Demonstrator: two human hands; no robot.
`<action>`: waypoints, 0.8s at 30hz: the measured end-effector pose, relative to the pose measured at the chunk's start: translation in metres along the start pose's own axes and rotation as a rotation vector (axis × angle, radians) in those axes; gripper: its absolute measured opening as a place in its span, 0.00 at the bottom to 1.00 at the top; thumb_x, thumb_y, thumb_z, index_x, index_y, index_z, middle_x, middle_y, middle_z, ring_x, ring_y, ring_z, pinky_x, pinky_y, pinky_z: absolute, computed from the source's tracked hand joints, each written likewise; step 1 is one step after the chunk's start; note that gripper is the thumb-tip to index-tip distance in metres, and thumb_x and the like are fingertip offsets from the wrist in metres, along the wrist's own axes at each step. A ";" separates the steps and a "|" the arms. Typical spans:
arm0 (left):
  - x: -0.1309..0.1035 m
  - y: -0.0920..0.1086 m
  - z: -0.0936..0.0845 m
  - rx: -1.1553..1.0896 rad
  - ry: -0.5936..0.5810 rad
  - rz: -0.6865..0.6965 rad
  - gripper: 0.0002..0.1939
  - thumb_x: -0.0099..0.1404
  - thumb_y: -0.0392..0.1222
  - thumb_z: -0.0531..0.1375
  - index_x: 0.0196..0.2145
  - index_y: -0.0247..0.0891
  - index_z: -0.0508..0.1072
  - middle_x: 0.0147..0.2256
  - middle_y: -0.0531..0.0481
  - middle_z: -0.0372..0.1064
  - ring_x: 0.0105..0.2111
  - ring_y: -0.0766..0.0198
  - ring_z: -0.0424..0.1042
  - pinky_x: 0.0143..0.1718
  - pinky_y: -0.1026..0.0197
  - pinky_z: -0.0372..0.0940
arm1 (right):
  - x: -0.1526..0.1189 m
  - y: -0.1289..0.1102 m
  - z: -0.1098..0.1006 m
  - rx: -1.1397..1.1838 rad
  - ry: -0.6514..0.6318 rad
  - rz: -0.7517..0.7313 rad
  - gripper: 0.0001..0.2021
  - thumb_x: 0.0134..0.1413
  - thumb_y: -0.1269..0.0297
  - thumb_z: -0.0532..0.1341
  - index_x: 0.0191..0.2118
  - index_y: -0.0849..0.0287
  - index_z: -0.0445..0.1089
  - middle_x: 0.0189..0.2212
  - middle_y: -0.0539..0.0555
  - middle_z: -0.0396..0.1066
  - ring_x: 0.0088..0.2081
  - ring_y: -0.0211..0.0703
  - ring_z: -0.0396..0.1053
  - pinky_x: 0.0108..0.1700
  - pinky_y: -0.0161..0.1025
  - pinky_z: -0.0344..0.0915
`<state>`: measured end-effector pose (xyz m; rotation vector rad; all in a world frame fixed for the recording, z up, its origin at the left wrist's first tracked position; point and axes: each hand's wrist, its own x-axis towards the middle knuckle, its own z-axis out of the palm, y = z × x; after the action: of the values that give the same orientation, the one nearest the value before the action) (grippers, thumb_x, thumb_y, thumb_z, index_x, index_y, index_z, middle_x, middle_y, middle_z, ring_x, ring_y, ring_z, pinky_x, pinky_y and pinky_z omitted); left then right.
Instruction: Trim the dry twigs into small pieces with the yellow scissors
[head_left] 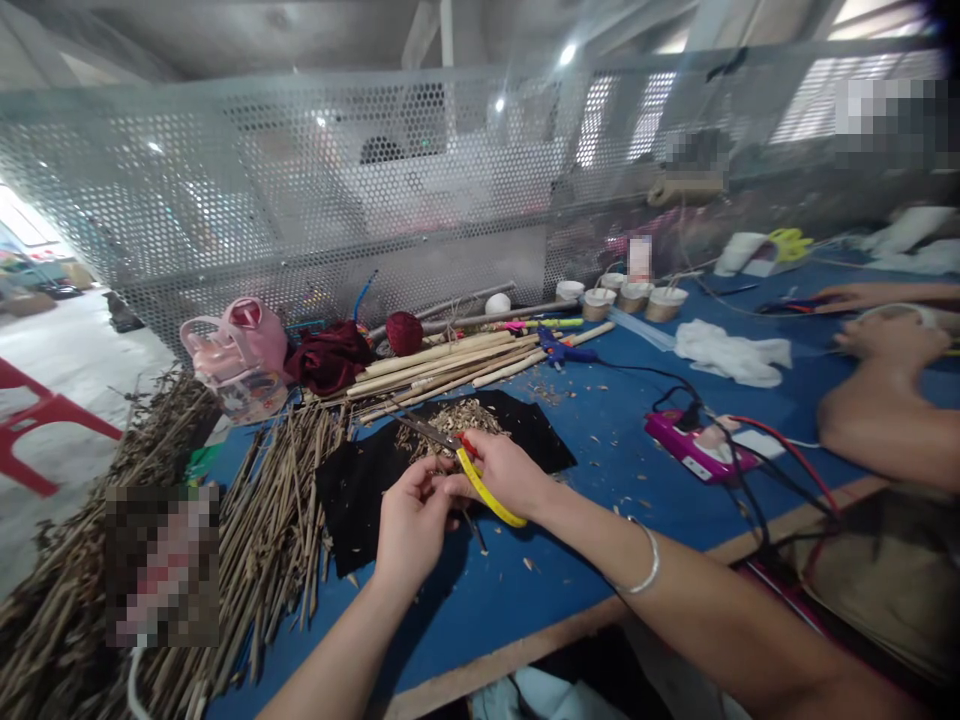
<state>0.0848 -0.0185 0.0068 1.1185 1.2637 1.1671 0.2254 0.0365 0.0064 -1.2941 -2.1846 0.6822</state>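
A pair of scissors (431,430) is in my right hand (510,478), blades pointing away to the left over the black cloth (349,500). Red shows at the grip, and a curved yellow strip (491,495) runs over the hand; I cannot tell whether it is part of the handle. My left hand (412,522) is closed, its fingertips pinched together against the right fingers. What they pinch is hidden. A thin dark stalk (475,532) shows just below the fingers. Small cut plant pieces (469,418) lie heaped on the cloth beyond the blades.
Dry stalks (277,530) are piled at the left, with pale sticks (442,362) behind the cloth. A blue glue gun (562,350) and purple power strip (697,445) trail cords. Paper cups (600,303) stand at the back. Another person's arm (885,400) rests at the right.
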 end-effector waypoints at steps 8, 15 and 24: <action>0.002 0.001 -0.001 -0.016 0.027 -0.006 0.15 0.53 0.43 0.59 0.39 0.36 0.66 0.26 0.50 0.71 0.26 0.64 0.72 0.19 0.70 0.64 | 0.001 -0.003 -0.004 -0.106 0.020 -0.031 0.23 0.40 0.41 0.60 0.29 0.58 0.59 0.21 0.47 0.61 0.22 0.34 0.57 0.24 0.32 0.46; 0.002 -0.001 -0.001 -0.031 0.030 -0.012 0.14 0.53 0.42 0.60 0.37 0.35 0.70 0.25 0.52 0.70 0.20 0.70 0.66 0.18 0.69 0.63 | 0.000 -0.007 -0.009 -0.166 0.010 -0.113 0.25 0.37 0.41 0.61 0.32 0.57 0.56 0.28 0.50 0.62 0.29 0.40 0.60 0.29 0.34 0.53; 0.001 0.001 0.002 -0.115 0.034 -0.013 0.17 0.51 0.47 0.62 0.35 0.33 0.70 0.24 0.52 0.69 0.19 0.71 0.64 0.17 0.69 0.63 | 0.000 -0.008 -0.004 -0.084 0.024 -0.190 0.25 0.38 0.43 0.61 0.32 0.58 0.56 0.30 0.52 0.60 0.33 0.42 0.59 0.34 0.37 0.56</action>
<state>0.0864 -0.0172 0.0074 1.0075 1.2125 1.2379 0.2227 0.0339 0.0150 -1.1101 -2.3015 0.5038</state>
